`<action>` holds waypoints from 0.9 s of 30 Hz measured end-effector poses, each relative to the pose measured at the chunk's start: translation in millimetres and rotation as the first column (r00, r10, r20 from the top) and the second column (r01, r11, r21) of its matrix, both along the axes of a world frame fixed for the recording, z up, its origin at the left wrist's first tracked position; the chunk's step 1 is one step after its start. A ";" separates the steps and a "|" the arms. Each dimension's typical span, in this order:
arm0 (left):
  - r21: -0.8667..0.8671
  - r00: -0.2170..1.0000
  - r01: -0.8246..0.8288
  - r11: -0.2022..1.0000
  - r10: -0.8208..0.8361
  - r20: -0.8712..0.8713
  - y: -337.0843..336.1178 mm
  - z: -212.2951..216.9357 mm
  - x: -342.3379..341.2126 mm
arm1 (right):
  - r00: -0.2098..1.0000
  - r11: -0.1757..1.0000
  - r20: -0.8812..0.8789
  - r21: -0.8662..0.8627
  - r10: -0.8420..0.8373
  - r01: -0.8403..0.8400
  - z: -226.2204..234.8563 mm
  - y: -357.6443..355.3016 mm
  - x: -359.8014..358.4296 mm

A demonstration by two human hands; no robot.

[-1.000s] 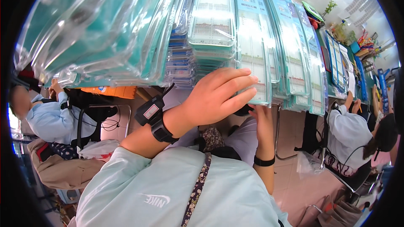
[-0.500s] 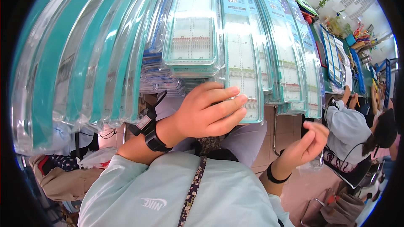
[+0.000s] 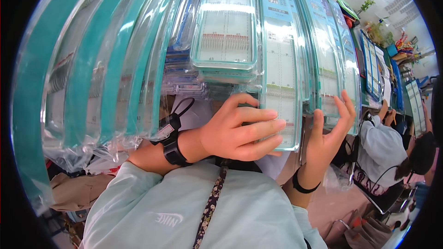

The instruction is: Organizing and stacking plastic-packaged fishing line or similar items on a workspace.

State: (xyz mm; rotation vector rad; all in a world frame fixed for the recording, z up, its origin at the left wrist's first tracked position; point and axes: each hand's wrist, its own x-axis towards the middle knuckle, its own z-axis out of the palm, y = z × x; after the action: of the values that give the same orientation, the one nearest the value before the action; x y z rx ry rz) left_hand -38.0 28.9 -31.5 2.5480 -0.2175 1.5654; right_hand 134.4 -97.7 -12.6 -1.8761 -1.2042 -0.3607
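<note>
My left hand (image 3: 244, 131) holds the near end of a long, flat plastic case (image 3: 279, 60) with a clear face, a teal rim and a blue card at its far end. Fine short strips run in rows across the case. The fingers lie over its near left corner, with the thumb mostly hidden beneath. Just to the right, my right hand (image 3: 328, 129) is open, thumb and fingers apart. Its fingertips overlap the end of another similar case (image 3: 326, 71); whether they touch it I cannot tell.
Several upright teal cases in clear wrap (image 3: 83, 87) fill the left side. A wrapped stack of cases (image 3: 226, 41) stands at the centre, beside blue-edged packs (image 3: 184, 74). At the far right, a person in a pale top (image 3: 380, 145) sits at a green table.
My right hand has risen toward the cases, and its fingers have spread. My left hand has shifted slightly right with the case. The view has shifted a little.
</note>
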 end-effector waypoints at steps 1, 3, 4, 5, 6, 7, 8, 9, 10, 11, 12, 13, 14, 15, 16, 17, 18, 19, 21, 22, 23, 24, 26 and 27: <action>0.016 1.000 -0.005 1.000 0.006 -0.028 1.3 0.7 0.0 | 1.000 1.000 -0.003 -0.005 -0.004 0.004 0.7 -0.3 -1.2; 0.017 0.999 -0.002 1.000 0.003 -0.033 3.8 0.2 3.5 | 0.999 0.999 0.021 -0.029 -0.042 0.043 2.1 0.1 -3.9; 0.023 0.999 -0.003 1.000 0.004 -0.035 4.8 0.3 6.0 | 0.999 0.998 0.019 -0.033 -0.049 0.050 2.2 0.6 -3.7; -0.011 0.999 0.007 1.000 -0.007 -0.049 4.8 2.8 8.2 | 0.999 0.999 0.002 -0.014 -0.035 0.035 2.5 1.3 -3.0; -0.015 0.999 0.010 1.000 -0.011 -0.050 4.3 1.3 9.6 | 1.000 1.000 -0.014 0.004 -0.016 0.016 1.3 2.0 -3.2; -0.026 0.999 -0.005 1.000 0.004 -0.033 3.4 -0.3 11.5 | 1.000 1.000 -0.015 0.001 -0.019 0.019 0.3 2.3 -3.0; -0.036 1.000 -0.020 0.999 0.020 -0.015 2.3 -1.6 12.5 | 1.000 1.000 -0.011 -0.003 -0.021 0.021 -0.4 2.6 -2.6; -0.036 1.000 -0.020 0.999 0.020 -0.015 1.5 -2.0 12.6 | 1.000 1.000 -0.009 -0.005 -0.020 0.020 0.0 2.4 -2.3; -0.076 0.999 0.002 0.997 -0.004 -0.034 0.8 -2.4 12.3 | 1.000 1.000 -0.008 -0.003 -0.018 0.018 0.9 1.4 -2.8; -0.115 0.998 0.020 0.993 -0.026 -0.049 0.4 -2.3 11.8 | 1.000 1.000 0.019 0.000 -0.023 0.023 2.3 0.3 -3.5; -0.109 0.999 0.011 0.994 -0.016 -0.047 1.2 -1.3 12.0 | 0.999 1.000 0.047 0.005 -0.022 0.022 3.8 0.2 -4.4; -0.037 0.999 0.042 0.998 -0.041 0.012 2.5 0.3 13.2 | 0.999 1.000 0.051 0.013 -0.011 0.010 5.1 -1.8 -5.4; 0.040 0.995 0.066 0.997 -0.068 0.068 2.9 2.0 14.0 | 0.999 0.997 0.026 0.077 0.023 -0.025 5.8 -5.9 -6.8; 0.080 0.994 0.074 0.994 -0.081 0.080 1.8 3.7 14.6 | 0.998 0.987 0.005 0.146 0.062 -0.062 6.5 -8.0 -7.8; 0.095 0.994 0.057 0.994 -0.065 0.089 -2.0 3.3 14.3 | 0.997 0.984 0.016 0.160 0.079 -0.080 6.6 -8.6 -10.2; 0.063 0.990 0.113 0.992 -0.118 0.077 -7.0 1.6 13.6 | 0.982 0.952 -0.062 0.263 0.177 -0.155 6.1 -8.4 -13.7; 0.030 0.982 0.175 0.984 -0.177 0.065 -10.5 1.2 12.8 | 0.952 0.907 -0.132 0.365 0.276 -0.212 5.8 -9.4 -18.1; 0.141 0.982 0.166 0.976 -0.177 0.066 -10.7 3.0 12.1 | 0.906 0.882 -0.222 0.398 0.360 -0.253 7.7 -8.4 -23.0; 0.166 0.975 0.187 0.968 -0.204 0.090 -16.7 3.8 11.8 | 0.797 0.830 -0.366 0.481 0.481 -0.280 18.4 0.6 -41.2; 0.177 0.965 0.219 0.960 -0.240 0.107 -20.6 3.7 11.2 | 0.649 0.786 -0.495 0.553 0.578 -0.279 25.5 2.9 -48.4; 0.201 0.961 0.232 0.952 -0.256 0.108 -23.6 3.9 9.9 | 0.583 0.792 -0.561 0.544 0.588 -0.275 30.6 0.5 -51.5; 0.215 0.962 0.221 0.951 -0.249 0.113 -25.7 5.1 9.2 | 0.582 0.783 -0.549 0.552 0.600 -0.287 36.2 0.1 -54.4; 0.229 0.954 0.259 0.938 -0.286 0.093 -29.9 8.1 7.7 | 0.461 0.756 -0.619 0.621 0.636 -0.209 47.3 -0.1 -60.4; 0.243 0.956 0.253 0.936 -0.281 0.085 -30.4 10.1 7.0 | 0.428 0.751 -0.637 0.634 0.642 -0.184 53.5 0.2 -63.1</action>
State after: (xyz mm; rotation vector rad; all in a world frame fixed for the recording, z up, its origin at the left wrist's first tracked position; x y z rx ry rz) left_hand -31.0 -1.5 -21.4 2.4525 -0.7685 1.6671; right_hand 71.3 -97.5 40.9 -0.9648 -0.7430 0.4902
